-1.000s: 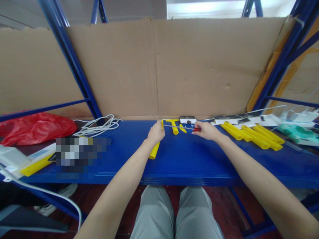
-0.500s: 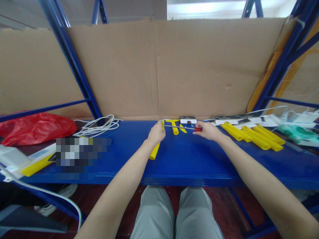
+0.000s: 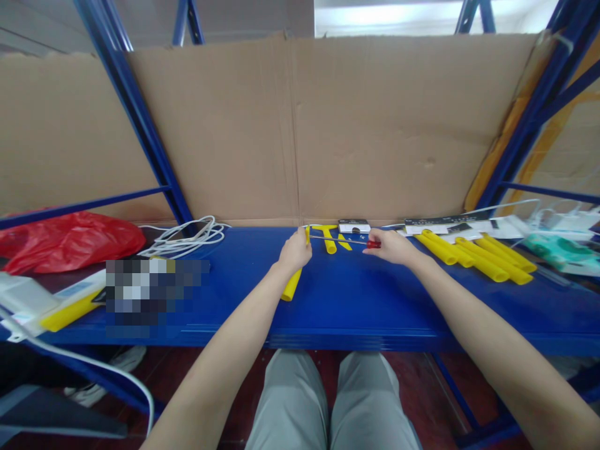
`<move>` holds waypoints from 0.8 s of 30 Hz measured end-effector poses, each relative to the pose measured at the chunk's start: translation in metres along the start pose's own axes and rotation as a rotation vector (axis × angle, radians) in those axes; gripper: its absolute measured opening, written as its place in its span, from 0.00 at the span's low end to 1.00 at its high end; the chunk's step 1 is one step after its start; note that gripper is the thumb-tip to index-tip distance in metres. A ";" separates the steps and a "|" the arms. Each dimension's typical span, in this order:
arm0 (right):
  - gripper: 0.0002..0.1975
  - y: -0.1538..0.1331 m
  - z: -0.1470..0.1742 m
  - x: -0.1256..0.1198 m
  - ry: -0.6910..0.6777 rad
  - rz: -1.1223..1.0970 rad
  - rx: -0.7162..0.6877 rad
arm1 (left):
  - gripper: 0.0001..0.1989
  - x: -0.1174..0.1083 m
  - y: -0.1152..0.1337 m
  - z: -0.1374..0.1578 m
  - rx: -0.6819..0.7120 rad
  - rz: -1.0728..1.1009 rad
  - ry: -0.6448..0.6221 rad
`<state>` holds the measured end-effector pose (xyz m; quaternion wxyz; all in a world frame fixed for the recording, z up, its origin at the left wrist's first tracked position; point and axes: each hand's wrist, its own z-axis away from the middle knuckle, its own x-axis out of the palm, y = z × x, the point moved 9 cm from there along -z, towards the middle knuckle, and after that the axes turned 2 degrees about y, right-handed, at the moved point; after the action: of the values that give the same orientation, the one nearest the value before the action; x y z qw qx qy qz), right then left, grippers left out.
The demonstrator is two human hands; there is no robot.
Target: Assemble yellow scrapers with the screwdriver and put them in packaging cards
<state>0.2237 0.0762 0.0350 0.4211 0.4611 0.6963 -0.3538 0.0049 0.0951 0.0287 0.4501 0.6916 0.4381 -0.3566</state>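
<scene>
My left hand (image 3: 295,249) is closed around a yellow plastic handle (image 3: 291,286). Its tubular lower end sticks out below the fist, and a thin yellow part shows above by the thumb. My right hand (image 3: 387,245) grips the red handle of a screwdriver (image 3: 374,244). The steel shaft runs level to the left, its tip at the upper part of the yellow handle; exact contact is hidden by my fingers. Behind the shaft lie a yellow T-shaped piece (image 3: 330,246), a small flat yellow piece (image 3: 344,242) and a small white-and-black box (image 3: 354,226) with tiny bits, perhaps screws, in front.
Several yellow tubes (image 3: 492,265) lie at right beside printed cards (image 3: 464,229) and a green-white packet (image 3: 555,250). At left are a coiled white cable (image 3: 201,237), a red plastic bag (image 3: 70,240) and another yellow tube (image 3: 70,312). Cardboard (image 3: 375,125) walls the back of the blue bench (image 3: 356,300).
Almost nothing differs. Both hands, the yellow handle and the screwdriver stay in nearly the same place, with only a very slight shift.
</scene>
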 end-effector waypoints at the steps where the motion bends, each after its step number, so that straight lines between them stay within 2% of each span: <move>1: 0.09 0.000 0.001 0.001 -0.015 0.010 0.012 | 0.11 0.000 0.000 0.000 0.001 0.000 0.002; 4: 0.10 -0.002 0.002 0.005 -0.080 -0.009 0.021 | 0.12 -0.001 0.000 0.001 0.002 -0.008 0.012; 8: 0.14 -0.006 0.001 0.011 -0.151 -0.041 -0.034 | 0.12 -0.001 0.000 0.001 0.005 -0.018 0.011; 11: 0.10 -0.009 0.000 0.003 -0.072 -0.001 -0.070 | 0.12 -0.001 -0.001 0.000 -0.007 -0.014 0.008; 15: 0.08 -0.006 0.001 -0.004 0.000 0.029 -0.030 | 0.12 -0.002 -0.001 0.001 -0.011 -0.012 0.010; 19: 0.12 0.000 0.002 0.007 -0.098 -0.011 0.026 | 0.11 -0.002 0.001 0.001 0.004 -0.030 0.015; 22: 0.14 -0.005 0.003 0.015 -0.190 -0.068 -0.022 | 0.12 -0.002 0.002 0.001 0.015 -0.042 0.020; 24: 0.13 -0.006 0.002 0.014 -0.174 -0.053 -0.045 | 0.12 -0.002 0.002 0.001 0.014 -0.044 0.022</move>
<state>0.2152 0.0770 0.0221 0.4809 0.4003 0.6769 -0.3877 0.0056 0.0935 0.0306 0.4327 0.6888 0.4554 -0.3618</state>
